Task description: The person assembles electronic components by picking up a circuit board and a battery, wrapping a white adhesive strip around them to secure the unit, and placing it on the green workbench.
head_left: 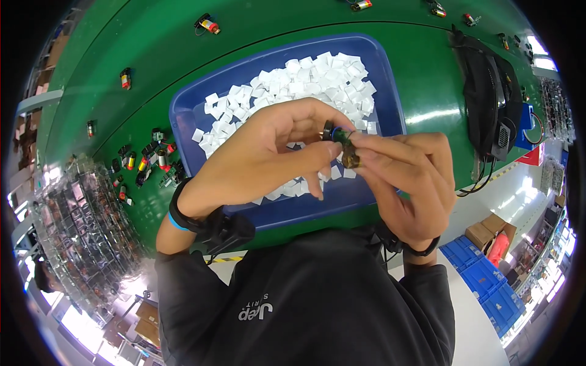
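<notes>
Over a blue bin, my left hand and my right hand meet at a small circuit board assembly. It has a dark round part at its left end, a green board and a brownish lower end. My left thumb and fingers pinch its left side, while the right thumb and fingertips grip its right side. Parts of it are hidden by the fingers. Below the hands, the blue bin holds many small white square pieces, lying loose in a heap.
On the green table, a cluster of small electronic assemblies with red-yellow cylinders sits left of the bin. Similar ones lie spread along the far side. A black bag rests at right. Stacked blue crates stand on the floor.
</notes>
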`<state>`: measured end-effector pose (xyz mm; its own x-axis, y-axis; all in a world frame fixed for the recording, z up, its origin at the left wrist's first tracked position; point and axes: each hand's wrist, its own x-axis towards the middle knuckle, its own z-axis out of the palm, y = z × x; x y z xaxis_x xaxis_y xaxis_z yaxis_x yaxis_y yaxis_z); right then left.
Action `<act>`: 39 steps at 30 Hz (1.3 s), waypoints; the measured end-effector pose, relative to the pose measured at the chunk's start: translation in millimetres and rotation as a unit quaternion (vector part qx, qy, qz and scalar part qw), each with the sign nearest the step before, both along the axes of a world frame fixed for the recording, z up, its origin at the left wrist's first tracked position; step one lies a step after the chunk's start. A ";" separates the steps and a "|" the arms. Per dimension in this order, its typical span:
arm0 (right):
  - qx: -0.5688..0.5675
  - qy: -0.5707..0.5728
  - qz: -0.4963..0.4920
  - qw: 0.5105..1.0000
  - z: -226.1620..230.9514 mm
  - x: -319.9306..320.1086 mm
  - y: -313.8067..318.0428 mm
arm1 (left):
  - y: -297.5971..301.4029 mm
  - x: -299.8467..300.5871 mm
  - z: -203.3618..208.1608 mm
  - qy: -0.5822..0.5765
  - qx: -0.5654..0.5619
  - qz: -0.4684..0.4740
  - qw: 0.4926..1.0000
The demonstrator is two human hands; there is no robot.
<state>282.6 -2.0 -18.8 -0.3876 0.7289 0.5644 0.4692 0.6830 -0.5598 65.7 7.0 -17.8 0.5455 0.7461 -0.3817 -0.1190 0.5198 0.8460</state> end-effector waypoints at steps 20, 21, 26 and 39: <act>0.048 -0.004 -0.050 0.998 11.5 4.8 14.4 | -1.7 19.2 -2.0 0.008 0.159 0.143 0.977; 0.044 0.039 -0.064 0.996 13.0 7.0 15.0 | -0.4 17.7 -3.0 0.008 0.165 0.141 0.976; -0.135 0.134 -0.016 0.982 -3.5 11.1 11.5 | 6.1 10.9 -12.5 -0.065 0.180 0.125 0.973; -0.223 0.247 -0.017 0.943 -16.5 -6.6 4.3 | -4.1 16.2 -6.9 0.079 0.283 0.166 0.941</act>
